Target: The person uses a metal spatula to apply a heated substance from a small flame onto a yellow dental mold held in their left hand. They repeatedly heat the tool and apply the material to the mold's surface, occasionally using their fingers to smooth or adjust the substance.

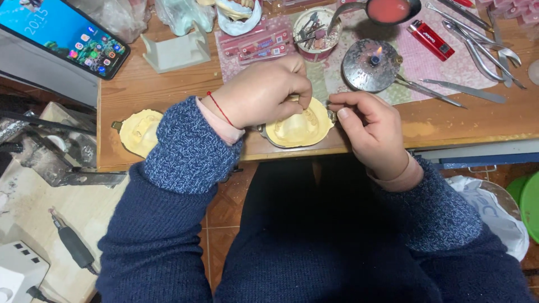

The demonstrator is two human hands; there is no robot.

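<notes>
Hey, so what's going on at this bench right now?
A person in a blue sweater is working on a yellow dental cast at the edge of a wooden table. The left hand steadies the cast from above, fingers on its tooth row. The right hand pinches a thin instrument against the cast's right side. Behind it, a small spirit burner is lit. A second cast lies to the left.

Both hands, left hand and right hand, pinch at a yellow dental cast.
</notes>
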